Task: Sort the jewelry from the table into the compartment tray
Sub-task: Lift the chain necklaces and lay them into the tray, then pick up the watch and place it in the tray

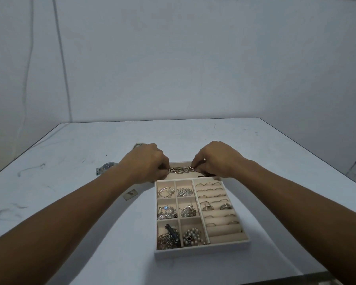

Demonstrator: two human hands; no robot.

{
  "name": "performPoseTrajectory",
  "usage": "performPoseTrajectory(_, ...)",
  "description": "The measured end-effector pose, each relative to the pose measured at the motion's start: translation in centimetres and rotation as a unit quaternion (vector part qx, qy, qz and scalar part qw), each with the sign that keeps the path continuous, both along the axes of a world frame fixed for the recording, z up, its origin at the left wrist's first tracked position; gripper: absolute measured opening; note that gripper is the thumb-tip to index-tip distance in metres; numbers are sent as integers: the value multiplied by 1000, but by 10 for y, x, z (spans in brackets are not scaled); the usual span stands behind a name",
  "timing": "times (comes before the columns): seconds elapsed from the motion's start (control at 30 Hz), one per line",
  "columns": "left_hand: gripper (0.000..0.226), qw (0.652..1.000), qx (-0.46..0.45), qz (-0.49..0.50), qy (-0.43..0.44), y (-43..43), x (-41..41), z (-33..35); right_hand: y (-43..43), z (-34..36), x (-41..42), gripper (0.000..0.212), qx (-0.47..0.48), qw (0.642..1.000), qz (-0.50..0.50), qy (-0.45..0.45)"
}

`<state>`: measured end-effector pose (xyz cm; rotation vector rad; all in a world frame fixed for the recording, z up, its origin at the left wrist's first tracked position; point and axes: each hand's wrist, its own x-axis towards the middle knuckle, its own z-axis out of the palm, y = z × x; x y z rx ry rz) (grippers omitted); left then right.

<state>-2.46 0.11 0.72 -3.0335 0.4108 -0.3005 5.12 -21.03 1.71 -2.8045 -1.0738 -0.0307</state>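
Both hands meet over the far end of a white, cream-lined compartment tray [201, 251]. It lies on the pale grey tabletop [70, 153], closer to the near edge than to the far one. The left hand [146, 161] and the right hand [216, 159] each pinch one end of a silver link chain [181, 170], which is folded into several strands and stretched between them. The grip of each hand is pressed onto the chain, with the fingertips curled under and mostly hidden by the knuckles. The chain sits over the long compartment across the tray's far end; whether it touches the lining cannot be told.

On the tray's side toward the tabletop's left edge, six square compartments hold a silver wing-shaped brooch [185, 191], a cluster of pale pearl beads [191, 235] and tangled silver pieces. On the side toward the right edge, thin silver rings [218, 202] are slotted into cream padded rolls.

A steel wristwatch with a dark dial [107, 167] lies on the tabletop toward the left edge, well apart from the tray. A small flat pale packet [130, 194] rests between the left forearm and the tray. Another metal piece [138, 145] peeks out beyond the left hand, too hidden to identify.
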Motion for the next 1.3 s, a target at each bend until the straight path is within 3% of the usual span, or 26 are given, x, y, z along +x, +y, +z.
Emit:
performPoseTrajectory(0.13,17,999,-27,5,-18,-1,-1,2,4,1,-4,21,-30,999,7,-34)
performPoseTrajectory(0.33,16,988,-137,41,-56,22,-20,7,11,7,-5,15,51,999,-4,8)
performPoseTrajectory(0.5,12,937,-317,116,-87,37,-55,6,43,8,-17,14,77,995,32,51)
performPoseTrajectory(0.57,12,927,-338,136,-86,44,-71,3,60,6,-23,16,74,994,53,53)
performPoseTrajectory(0.77,8,935,-305,178,-44,48,-115,-21,125,0,-33,26,85,989,104,55)
performPoseTrajectory(0.97,32,961,-241,130,-38,39,-131,-44,182,-17,-40,48,65,984,86,140)
performPoseTrajectory(1.3,35,963,-224,115,-90,27,-136,-53,204,-25,-43,35,41,986,37,154)
